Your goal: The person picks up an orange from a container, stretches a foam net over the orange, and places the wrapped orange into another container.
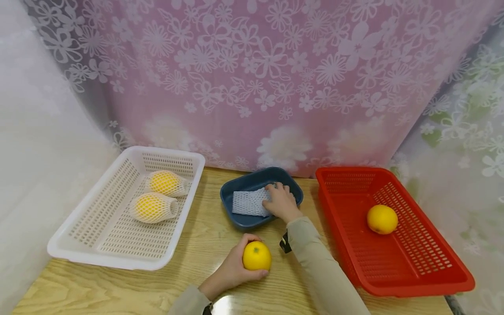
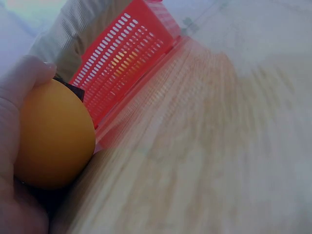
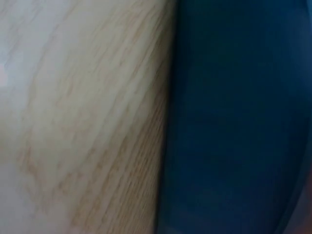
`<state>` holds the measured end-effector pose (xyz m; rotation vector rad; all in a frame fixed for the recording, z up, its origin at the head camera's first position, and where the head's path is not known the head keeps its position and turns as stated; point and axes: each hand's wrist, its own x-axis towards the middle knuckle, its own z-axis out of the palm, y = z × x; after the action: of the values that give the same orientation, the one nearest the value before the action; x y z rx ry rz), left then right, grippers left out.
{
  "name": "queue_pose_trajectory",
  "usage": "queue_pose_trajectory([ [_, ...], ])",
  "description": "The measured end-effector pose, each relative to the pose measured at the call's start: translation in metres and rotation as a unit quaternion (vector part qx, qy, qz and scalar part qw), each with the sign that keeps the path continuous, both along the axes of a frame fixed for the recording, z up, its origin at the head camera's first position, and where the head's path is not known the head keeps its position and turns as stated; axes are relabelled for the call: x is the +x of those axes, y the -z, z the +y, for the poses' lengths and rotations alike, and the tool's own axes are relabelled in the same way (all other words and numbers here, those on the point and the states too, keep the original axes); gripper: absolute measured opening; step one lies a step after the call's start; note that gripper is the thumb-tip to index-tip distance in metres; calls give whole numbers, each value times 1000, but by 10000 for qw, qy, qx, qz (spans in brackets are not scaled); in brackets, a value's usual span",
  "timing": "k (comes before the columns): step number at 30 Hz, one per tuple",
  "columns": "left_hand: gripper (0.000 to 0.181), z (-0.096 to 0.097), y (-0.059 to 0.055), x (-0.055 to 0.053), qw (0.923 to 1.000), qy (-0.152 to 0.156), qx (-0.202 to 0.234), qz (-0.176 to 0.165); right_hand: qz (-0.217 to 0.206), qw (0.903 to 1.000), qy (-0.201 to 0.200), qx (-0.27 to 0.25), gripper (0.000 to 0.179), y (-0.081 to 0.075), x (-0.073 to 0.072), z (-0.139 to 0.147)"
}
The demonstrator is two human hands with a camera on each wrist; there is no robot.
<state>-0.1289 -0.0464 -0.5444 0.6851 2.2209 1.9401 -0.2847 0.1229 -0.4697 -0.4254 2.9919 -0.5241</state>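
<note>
My left hand (image 1: 236,266) holds a yellow-orange citrus fruit, an orange (image 1: 257,256), low over the table in front. In the left wrist view the thumb and palm wrap the side of this orange (image 2: 56,136). My right hand (image 1: 281,202) reaches into a dark blue basin (image 1: 246,224), its bent fingers over the white foam fruit nets (image 1: 249,203) lying there. Whether those fingers pinch a net I cannot tell. The right wrist view shows only the outer wall of the basin (image 3: 234,117) beside the wood.
At left stands a white basket (image 1: 114,258) with two oranges in foam nets (image 1: 153,208). A red basket (image 1: 417,288) on the right holds one bare orange (image 1: 382,219). Behind the wooden table (image 1: 204,236) hangs a pink flowered curtain (image 1: 252,87).
</note>
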Motion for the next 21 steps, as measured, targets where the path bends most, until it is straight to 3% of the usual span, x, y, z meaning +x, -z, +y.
queue_pose_trajectory([
  [7, 70, 0, -1, 1, 10000, 33, 66, 6, 339, 9993, 116, -42, 41, 3, -4, -1],
  [15, 69, -1, 1, 1, 9999, -44, -23, 113, -149, 9975, 687, 81, 63, 6, -5, 0],
  [21, 68, -1, 1, 0, 9998, -91, -26, 164, 14, 9954, 857, -429, 61, 6, -8, 0],
])
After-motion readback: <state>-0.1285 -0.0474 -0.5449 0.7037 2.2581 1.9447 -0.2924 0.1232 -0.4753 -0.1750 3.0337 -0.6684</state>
